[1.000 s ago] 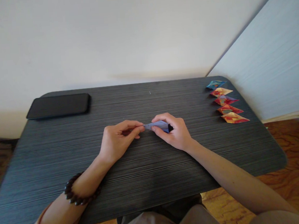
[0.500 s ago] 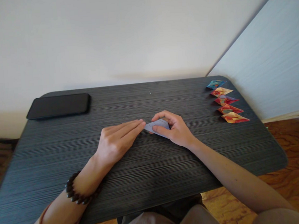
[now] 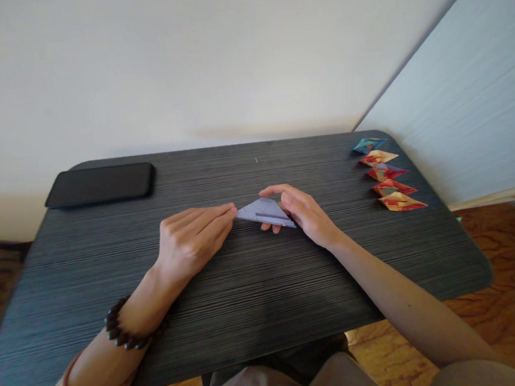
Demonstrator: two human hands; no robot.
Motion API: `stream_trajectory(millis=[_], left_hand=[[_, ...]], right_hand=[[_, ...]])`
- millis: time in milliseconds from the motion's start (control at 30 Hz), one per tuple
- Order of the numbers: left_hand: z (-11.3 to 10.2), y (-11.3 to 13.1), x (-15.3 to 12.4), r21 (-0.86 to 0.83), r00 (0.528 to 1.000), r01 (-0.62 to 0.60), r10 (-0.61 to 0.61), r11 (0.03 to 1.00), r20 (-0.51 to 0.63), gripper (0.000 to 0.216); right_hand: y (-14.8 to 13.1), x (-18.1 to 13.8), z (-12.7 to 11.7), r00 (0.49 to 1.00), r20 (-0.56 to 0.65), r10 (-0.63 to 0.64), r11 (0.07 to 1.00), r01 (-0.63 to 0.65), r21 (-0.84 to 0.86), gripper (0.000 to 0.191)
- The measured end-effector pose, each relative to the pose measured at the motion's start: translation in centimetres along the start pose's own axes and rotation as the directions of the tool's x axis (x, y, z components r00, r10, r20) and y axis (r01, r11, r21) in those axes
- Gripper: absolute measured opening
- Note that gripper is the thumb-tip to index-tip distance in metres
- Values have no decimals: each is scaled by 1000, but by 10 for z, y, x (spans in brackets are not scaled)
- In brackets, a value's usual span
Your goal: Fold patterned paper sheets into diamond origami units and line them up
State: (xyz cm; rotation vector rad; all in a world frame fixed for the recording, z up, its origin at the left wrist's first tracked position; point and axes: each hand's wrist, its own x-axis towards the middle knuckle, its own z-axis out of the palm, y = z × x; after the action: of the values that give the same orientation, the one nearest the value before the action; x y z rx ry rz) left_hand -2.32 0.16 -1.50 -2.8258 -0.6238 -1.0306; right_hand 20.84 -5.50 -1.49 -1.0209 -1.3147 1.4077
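Observation:
A folded piece of pale blue paper [image 3: 263,211] lies in a triangle shape on the dark striped table [image 3: 247,278], near its middle. My right hand [image 3: 304,213] grips the paper's right end, thumb on top and fingers underneath. My left hand [image 3: 194,240] lies flat with its fingers stretched out together, the fingertips touching the paper's left tip. A dark bead bracelet and a red cord sit on my left wrist.
A black phone [image 3: 100,184] lies face down at the table's far left corner. Several folded colourful paper shapes [image 3: 386,174] sit in a row along the far right edge. A pale wall stands behind, a light panel to the right, and wooden floor below.
My left hand went from a pinch to flat, stretched fingers. The paper opened from a narrow strip into a wider triangle, and my right hand shifted to its right end.

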Motion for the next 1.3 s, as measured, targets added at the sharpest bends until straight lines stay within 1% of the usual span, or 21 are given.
stream_trajectory(millis=[133,233,333,433,633,733,967,1100,1233,1300], left_hand=[[-2,-8,-4,22,998,61,-60,998,-32,25],[-1,-14,-8,38,991,125,-123,991,-53,22],[0,-18,-10,42,984,173,-171,984,-47,22],[0,-18,-10,45,980,199,-198,979,-23,23],[0,-17,-10,23,977,213,-213,977,6,25],[1,-17,-11,20,979,203,-203,979,22,23],[3,-19,-11,107,985,171,-173,979,9,14],[1,-19,-9,59,982,184,-186,981,23,15],[1,-18,-10,5,976,215,-215,977,34,22],[2,-18,-11,-10,975,216,-216,976,44,21]], right_hand=[[8,-2,1,994,-73,-75,994,69,-86,38],[15,-4,3,979,-137,-153,974,126,-186,42],[20,-4,4,957,-196,-215,954,163,-253,34],[21,-3,5,940,-253,-228,947,153,-282,26],[19,-4,6,908,-340,-246,922,110,-372,19],[20,-5,6,899,-357,-254,907,92,-412,18],[22,-7,6,919,-327,-222,908,73,-412,18],[21,-7,5,923,-318,-216,904,65,-423,19],[19,-6,5,907,-355,-225,897,50,-439,17],[18,-5,5,905,-360,-229,891,46,-451,16]])
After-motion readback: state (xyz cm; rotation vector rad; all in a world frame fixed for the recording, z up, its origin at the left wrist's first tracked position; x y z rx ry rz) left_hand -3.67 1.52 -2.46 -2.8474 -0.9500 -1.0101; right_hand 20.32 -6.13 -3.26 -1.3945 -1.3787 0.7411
